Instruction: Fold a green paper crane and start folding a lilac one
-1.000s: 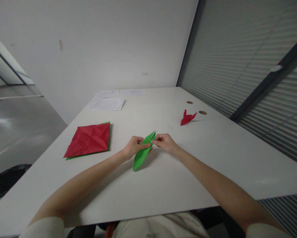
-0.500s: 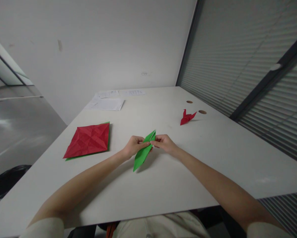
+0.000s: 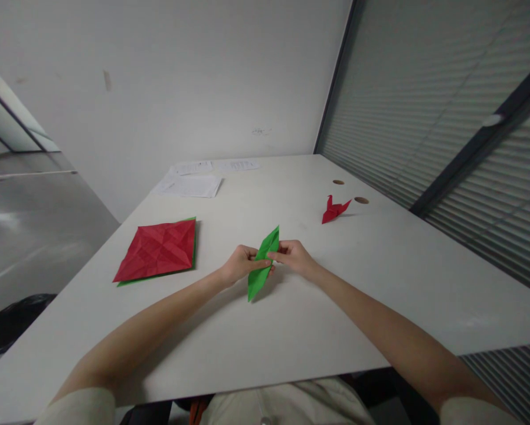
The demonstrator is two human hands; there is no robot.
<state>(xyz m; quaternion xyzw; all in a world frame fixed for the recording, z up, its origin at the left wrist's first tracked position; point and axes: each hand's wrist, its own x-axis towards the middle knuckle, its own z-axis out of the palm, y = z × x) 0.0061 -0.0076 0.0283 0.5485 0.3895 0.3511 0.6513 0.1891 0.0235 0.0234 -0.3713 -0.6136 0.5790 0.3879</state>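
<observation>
A narrow folded piece of green origami paper is held just above the table, its long axis tilted with the top to the right. My left hand grips its left side, thumb across the front and some fingers hidden behind. From the right, my right hand pinches the paper near its middle, thumb close to the left thumb. A red folded paper crane rests on the table beyond my right hand. Left of my hands lies a creased red paper sheet on top of green paper.
The white table meets a wall at the back and a window with blinds on the right. White printed papers lie at the far left. Two round holes pierce the right side. A black bin stands at left.
The green paper has turned to a steeper angle, its lower tip shifting right and its upper tip rising slightly. Both hands stay on it, nearly in the same place.
</observation>
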